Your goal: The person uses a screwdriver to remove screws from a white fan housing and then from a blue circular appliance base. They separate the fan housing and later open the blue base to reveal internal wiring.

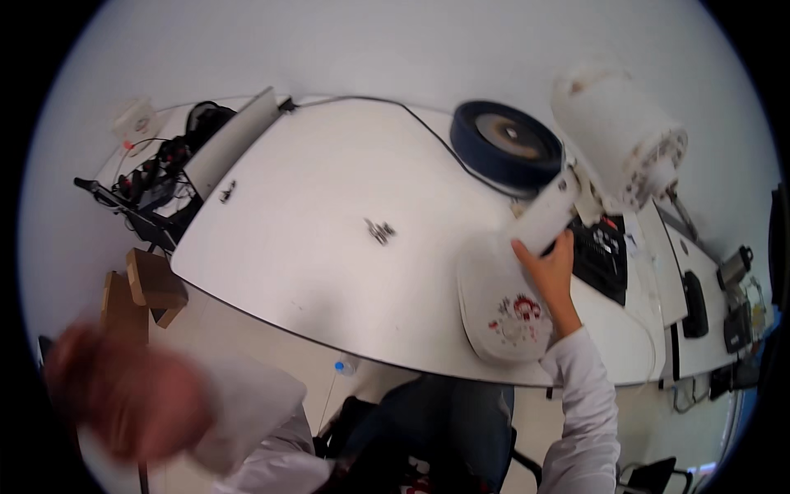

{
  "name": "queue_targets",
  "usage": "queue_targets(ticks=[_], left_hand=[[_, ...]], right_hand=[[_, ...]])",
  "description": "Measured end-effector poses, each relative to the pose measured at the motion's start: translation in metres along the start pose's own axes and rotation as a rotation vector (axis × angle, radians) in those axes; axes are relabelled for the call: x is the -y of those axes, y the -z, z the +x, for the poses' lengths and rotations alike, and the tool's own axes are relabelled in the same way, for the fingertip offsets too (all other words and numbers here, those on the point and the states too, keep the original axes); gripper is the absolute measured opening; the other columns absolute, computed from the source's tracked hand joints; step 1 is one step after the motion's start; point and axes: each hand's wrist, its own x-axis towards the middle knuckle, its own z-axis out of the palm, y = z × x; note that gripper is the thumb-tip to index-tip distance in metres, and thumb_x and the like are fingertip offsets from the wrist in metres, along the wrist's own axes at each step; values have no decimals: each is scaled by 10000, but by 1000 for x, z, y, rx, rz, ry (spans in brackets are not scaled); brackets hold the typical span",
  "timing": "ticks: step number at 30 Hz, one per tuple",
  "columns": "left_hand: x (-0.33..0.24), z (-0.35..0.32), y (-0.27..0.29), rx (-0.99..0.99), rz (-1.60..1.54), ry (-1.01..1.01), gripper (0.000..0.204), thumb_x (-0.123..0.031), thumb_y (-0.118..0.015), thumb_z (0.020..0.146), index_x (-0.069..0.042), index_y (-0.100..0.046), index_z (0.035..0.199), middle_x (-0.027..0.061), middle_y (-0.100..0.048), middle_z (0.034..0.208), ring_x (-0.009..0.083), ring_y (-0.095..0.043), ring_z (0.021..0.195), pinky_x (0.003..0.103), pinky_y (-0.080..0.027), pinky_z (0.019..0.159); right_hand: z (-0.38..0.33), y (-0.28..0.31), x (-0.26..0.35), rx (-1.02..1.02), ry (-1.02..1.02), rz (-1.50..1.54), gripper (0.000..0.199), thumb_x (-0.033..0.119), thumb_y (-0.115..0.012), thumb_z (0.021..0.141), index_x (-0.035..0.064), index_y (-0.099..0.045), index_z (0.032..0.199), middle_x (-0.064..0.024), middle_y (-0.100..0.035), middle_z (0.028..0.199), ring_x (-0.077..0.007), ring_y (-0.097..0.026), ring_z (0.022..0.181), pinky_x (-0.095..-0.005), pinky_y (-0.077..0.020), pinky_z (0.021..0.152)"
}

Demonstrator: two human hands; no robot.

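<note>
The white plastic stand with a rounded base (492, 288), at the desk's near right edge, looks smooth with a soft sheen. The white cylindrical motor housing (613, 123) above it also looks like plastic. Near the desk's middle, the small dark screw-like pieces (379, 231) look metallic. The white desk (313, 206) has a smooth, faintly glossy top. Below its left corner, brown boxes (156, 278) resemble matt cardboard. The white sleeve (586, 407) is creased cloth.
</note>
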Motion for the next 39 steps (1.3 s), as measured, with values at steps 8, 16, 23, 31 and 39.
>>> queue_targets(ticks=[8, 16, 23, 31, 39], left_hand=[[166, -201, -84, 880, -11, 637, 332, -97, -660, 757, -119, -620, 1086, 63, -585, 1083, 253, -510, 1067, 375, -453, 880], [150, -225, -102, 1247, 183, 818, 277, -223, -654, 797, -193, -577, 1062, 15, -586, 980, 202, -562, 945, 342, -493, 730], [159, -221, -75, 596, 193, 1365, 332, -235, -675, 783, -85, -557, 1054, 82, -628, 923, 232, -619, 735, 354, -496, 696], [172, -222, -91, 47, 61, 1473, 274, -180, -560, 911, -48, -424, 1109, 81, -594, 987, 122, -563, 740, 259, -481, 629], [180, -235, -81, 204, -36, 1412, 310, -124, -511, 928, -2, -362, 1172, 89, -582, 945, 130, -558, 763, 266, -473, 669]], right_hand=[[8, 5, -3, 125, 67, -40, 607, 237, -800, 605, -39, -552, 1085, -206, -495, 1106, -358, -492, 1038, -390, -397, 920], [18, 0, -19, 180, 41, 61, 678, 142, -794, 656, -78, -445, 1194, -199, -463, 1178, -316, -457, 1112, -367, -323, 997], [31, -10, -21, 190, 154, 147, 666, 188, -811, 646, -40, -483, 1179, -195, -476, 1126, -312, -452, 1092, -369, -351, 964], [120, -135, 21, 6, 267, -75, 687, 393, -787, 635, -86, -541, 1062, -240, -541, 973, -347, -522, 920, -424, -411, 820], [181, -250, 110, 191, -172, 1, 751, 404, -780, 611, 53, -427, 1173, -241, -377, 1146, -410, -607, 806, -439, -522, 697]])
